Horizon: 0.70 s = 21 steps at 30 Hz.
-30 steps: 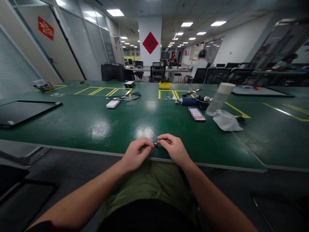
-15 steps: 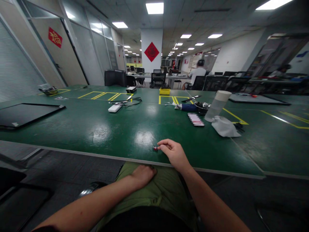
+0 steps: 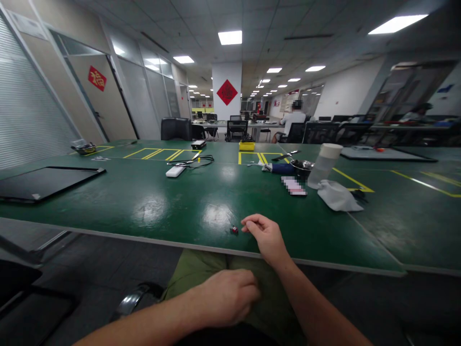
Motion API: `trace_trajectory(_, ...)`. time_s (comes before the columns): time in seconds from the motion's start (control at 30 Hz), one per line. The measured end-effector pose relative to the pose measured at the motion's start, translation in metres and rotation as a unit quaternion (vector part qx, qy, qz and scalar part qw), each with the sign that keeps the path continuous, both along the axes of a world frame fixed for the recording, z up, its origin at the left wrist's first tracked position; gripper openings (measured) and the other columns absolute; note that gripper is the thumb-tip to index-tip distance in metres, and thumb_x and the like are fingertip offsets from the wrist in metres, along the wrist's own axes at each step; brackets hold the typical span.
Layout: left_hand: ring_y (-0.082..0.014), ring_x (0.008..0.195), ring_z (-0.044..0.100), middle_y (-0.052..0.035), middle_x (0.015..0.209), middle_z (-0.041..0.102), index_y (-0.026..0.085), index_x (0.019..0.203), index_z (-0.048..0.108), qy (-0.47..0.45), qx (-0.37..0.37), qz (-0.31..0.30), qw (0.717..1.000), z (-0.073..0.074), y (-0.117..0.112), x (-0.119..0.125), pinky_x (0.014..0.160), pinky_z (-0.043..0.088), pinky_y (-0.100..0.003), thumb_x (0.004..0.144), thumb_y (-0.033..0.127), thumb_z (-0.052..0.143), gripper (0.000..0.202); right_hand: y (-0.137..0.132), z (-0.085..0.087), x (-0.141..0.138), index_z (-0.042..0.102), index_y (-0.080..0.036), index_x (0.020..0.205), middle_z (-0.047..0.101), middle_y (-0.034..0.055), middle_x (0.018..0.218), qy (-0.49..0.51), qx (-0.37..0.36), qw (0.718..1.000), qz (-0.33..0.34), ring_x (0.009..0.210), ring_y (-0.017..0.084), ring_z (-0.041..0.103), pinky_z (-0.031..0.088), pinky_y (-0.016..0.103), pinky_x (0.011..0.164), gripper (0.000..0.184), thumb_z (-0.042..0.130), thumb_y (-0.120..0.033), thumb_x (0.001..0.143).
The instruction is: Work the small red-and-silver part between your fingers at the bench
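Note:
A tiny red-and-dark object (image 3: pixel 234 230) lies on the green table near its front edge, too small for me to name its kind. Just to its right is my right hand (image 3: pixel 268 238), its fingers loosely bent and slightly apart. A narrow gap separates the fingertips from the small object, and I see nothing held in them. Over my lap, below the table edge, my left hand (image 3: pixel 230 294) is curled into a loose fist. Its palm and fingertips are turned away, so anything inside is hidden.
On the green table (image 3: pixel 187 206) stand a tall translucent bottle (image 3: pixel 323 168), a white bag (image 3: pixel 336 196), a phone (image 3: pixel 293 186) and a metal bowl (image 3: pixel 302 166). Further left are a white power bank (image 3: pixel 175 171) with black cables and a dark flat panel (image 3: pixel 50 181). A person sits far behind.
My right hand has drawn slightly away from the small red object, which its fingertip was at before. My left hand has lifted off my lap and come nearer, moving right. The view has tilted up slightly.

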<state>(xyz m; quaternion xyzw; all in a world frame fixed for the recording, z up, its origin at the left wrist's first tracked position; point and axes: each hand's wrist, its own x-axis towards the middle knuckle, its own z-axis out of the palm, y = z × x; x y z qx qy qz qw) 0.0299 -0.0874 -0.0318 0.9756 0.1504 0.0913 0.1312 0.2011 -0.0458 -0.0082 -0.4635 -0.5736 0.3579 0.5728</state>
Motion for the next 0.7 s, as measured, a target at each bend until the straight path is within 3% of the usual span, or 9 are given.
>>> trace_trajectory(0.13,-0.0163,0.088,0.055,-0.0072,0.095,0.057,0.019,0.103,0.057,-0.089,0.039,0.12,0.988,0.026,0.019,0.002,0.079,0.047,-0.026,0.09,0.018,0.039,0.023,0.0,-0.003,0.001,0.065,-0.017,0.081,0.067,0.0036,0.074,0.029,0.021,0.999,-0.017,0.066,0.016,0.063,0.048,0.027,0.065,0.014,0.055,-0.027,0.082)
trace_trajectory(0.27,-0.0174,0.09,0.056,-0.0062,0.101,0.056,0.022,0.103,0.058,-0.089,0.102,0.209,0.969,0.03,0.051,0.009,0.08,0.047,-0.029,0.09,0.022,0.042,0.02,0.001,-0.003,0.001,0.065,-0.016,0.08,0.065,0.0029,0.072,0.013,0.027,1.0,-0.006,0.067,0.015,0.061,0.047,0.027,0.065,0.013,0.056,-0.025,0.081)
trace_trajectory(0.37,-0.0198,0.094,0.057,-0.0073,0.121,0.048,0.026,0.113,0.055,-0.066,0.131,0.256,0.956,0.03,0.067,0.012,0.079,0.049,-0.031,0.084,0.027,0.055,0.029,0.002,-0.002,0.001,0.065,-0.016,0.079,0.066,0.0035,0.076,-0.002,0.03,1.0,-0.007,0.073,0.017,0.06,0.047,0.027,0.069,0.014,0.055,-0.024,0.081)
trace_trajectory(0.43,-0.0192,0.089,0.06,-0.0072,0.123,0.046,0.028,0.115,0.055,-0.033,0.12,0.262,0.957,0.03,0.076,0.013,0.074,0.049,-0.03,0.083,0.032,0.057,0.032,0.002,-0.001,0.001,0.065,-0.016,0.08,0.066,0.0036,0.076,0.001,0.027,1.0,-0.01,0.074,0.017,0.06,0.047,0.028,0.07,0.015,0.054,-0.025,0.082)
trace_trajectory(0.53,-0.0159,0.077,0.062,-0.0058,0.105,0.054,0.027,0.105,0.06,0.014,0.093,0.237,0.967,0.032,0.089,0.013,0.069,0.048,-0.027,0.09,0.036,0.043,0.025,0.002,0.0,0.0,0.065,-0.016,0.079,0.066,0.0037,0.076,-0.003,0.015,1.0,-0.001,0.074,0.017,0.06,0.046,0.027,0.07,0.014,0.055,-0.025,0.081)
trace_trajectory(0.7,-0.0166,0.074,0.061,-0.0054,0.094,0.055,0.023,0.094,0.06,0.018,0.1,0.252,0.962,0.031,0.102,0.01,0.065,0.046,-0.027,0.093,0.04,0.033,0.032,0.001,0.002,0.0,0.066,-0.016,0.079,0.067,0.0041,0.078,-0.036,0.01,0.999,0.024,0.076,0.017,0.061,0.046,0.027,0.072,0.014,0.055,-0.024,0.082)
